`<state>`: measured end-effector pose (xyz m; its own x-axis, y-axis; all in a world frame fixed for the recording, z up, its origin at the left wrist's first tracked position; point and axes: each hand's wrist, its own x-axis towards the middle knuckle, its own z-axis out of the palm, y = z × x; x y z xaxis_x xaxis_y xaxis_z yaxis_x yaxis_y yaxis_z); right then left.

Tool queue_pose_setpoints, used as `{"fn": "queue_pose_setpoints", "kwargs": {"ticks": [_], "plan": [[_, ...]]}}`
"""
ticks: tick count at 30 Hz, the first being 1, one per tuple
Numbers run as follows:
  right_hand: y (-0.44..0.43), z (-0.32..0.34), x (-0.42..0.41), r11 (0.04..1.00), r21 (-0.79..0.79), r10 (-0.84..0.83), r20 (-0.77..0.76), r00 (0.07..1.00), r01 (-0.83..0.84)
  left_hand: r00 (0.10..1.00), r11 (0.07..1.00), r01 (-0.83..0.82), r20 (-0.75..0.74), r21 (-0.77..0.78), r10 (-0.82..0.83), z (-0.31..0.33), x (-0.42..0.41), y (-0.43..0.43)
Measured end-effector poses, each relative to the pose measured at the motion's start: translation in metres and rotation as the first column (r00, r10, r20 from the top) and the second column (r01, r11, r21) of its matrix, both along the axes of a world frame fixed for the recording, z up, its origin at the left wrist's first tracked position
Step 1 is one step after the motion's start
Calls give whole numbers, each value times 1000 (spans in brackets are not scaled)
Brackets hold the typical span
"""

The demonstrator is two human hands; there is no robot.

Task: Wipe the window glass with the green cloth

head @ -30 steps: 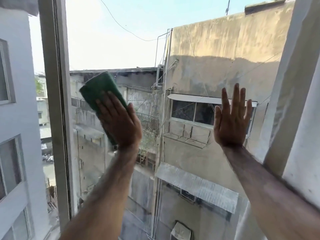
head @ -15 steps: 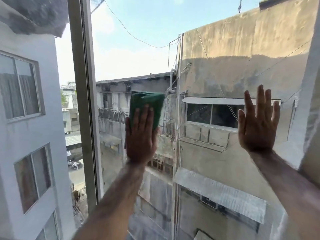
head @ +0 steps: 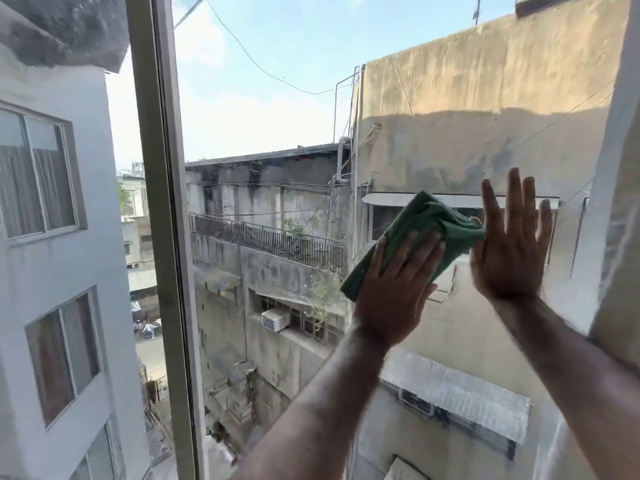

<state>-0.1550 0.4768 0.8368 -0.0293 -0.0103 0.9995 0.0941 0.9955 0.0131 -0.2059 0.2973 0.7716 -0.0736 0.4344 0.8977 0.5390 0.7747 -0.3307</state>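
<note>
My left hand (head: 394, 289) presses a crumpled green cloth (head: 429, 226) flat against the window glass (head: 270, 109), fingers spread over the cloth's lower part. The cloth sticks out above and to both sides of the hand, and its right end touches my right hand. My right hand (head: 510, 251) lies flat on the glass just right of the cloth, fingers apart and pointing up, holding nothing.
A pale vertical window frame (head: 162, 237) bounds the pane on the left. A white wall edge (head: 620, 168) closes it on the right. Through the glass I see a tan building, a grey one with a railed balcony, and a street far below.
My left hand has slid the cloth to the right across the glass, from beside the left frame to right next to my right hand. The view has shifted right too.
</note>
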Motion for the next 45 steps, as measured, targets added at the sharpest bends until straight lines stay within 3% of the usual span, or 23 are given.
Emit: {"fn": "queue_pose_setpoints", "kwargs": {"ticks": [2,4,7,9,11,13,14,15,17,19,21,23,25,28,31,32,34,36,37,39,42,45], "plan": [[-1,0,1,1000,-9,0,10,1000,1,1000,996,-26,-11,-84,25,-19,-7,-34],[-2,0,1,1000,-18,10,17,1000,-10,998,996,-57,-23,-74,56,-29,-13,-82],[-4,-1,-1,1000,-24,18,16,1000,-18,993,974,-117,29,192,113,-23,-21,-156],[-4,-1,-2,1000,-24,3,6,1000,-3,980,887,-190,134,421,146,8,-27,-180],[-4,-1,-2,1000,-27,-12,2,1000,12,962,738,-258,236,624,137,56,-29,-175],[-4,-3,-4,1000,-24,-11,-9,1000,11,955,581,-280,285,764,84,103,-27,-150],[-4,-3,-5,1000,-22,-9,-14,1000,9,957,548,-273,281,791,71,121,-25,-132],[-4,-2,-5,1000,-21,-8,-16,1000,8,962,559,-260,259,787,83,131,-22,-113],[-3,-1,-5,1000,-17,-10,-20,1000,10,982,689,-185,148,700,114,133,-15,-71],[-2,0,-5,1000,-12,-14,-22,1000,14,997,873,-78,20,481,78,105,-8,-32],[-1,0,-5,1000,-11,-24,-26,999,24,999,984,-4,-39,179,12,60,-5,-11],[0,-1,-4,999,-6,-32,-22,999,32,998,998,-16,-62,-64,12,12,-7,-20],[0,-1,-5,999,-7,-43,-27,999,43,996,984,-65,-68,-165,54,-27,-14,-55],[-3,-1,-6,1000,-14,-23,-27,999,23,988,983,-144,-67,-113,137,-58,-24,-131],[-4,0,-5,999,-34,-11,-7,1000,11,988,971,-155,20,180,154,-26,-33,-176],[-4,0,-4,999,-35,-7,4,1000,7,982,923,-187,81,338,169,-2,-36,-177],[-5,-1,-4,999,-39,-5,9,1000,5,968,738,-244,200,629,150,59,-36,-162],[-5,-1,-5,999,-42,-12,0,1000,12,964,578,-257,246,775,100,114,-31,-133],[-5,-1,-6,999,-39,-14,-6,1000,14,968,569,-243,230,786,96,134,-27,-113],[-3,0,-5,999,-37,-17,-11,1000,17,983,679,-181,136,711,121,151,-16,-66],[-2,-1,-4,999,-25,-20,-15,1000,20,997,919,-46,-31,392,63,129,2,0],[0,0,-5,1000,-14,-14,-23,1000,13,997,997,31,-79,76,-25,75,1,20]]}}
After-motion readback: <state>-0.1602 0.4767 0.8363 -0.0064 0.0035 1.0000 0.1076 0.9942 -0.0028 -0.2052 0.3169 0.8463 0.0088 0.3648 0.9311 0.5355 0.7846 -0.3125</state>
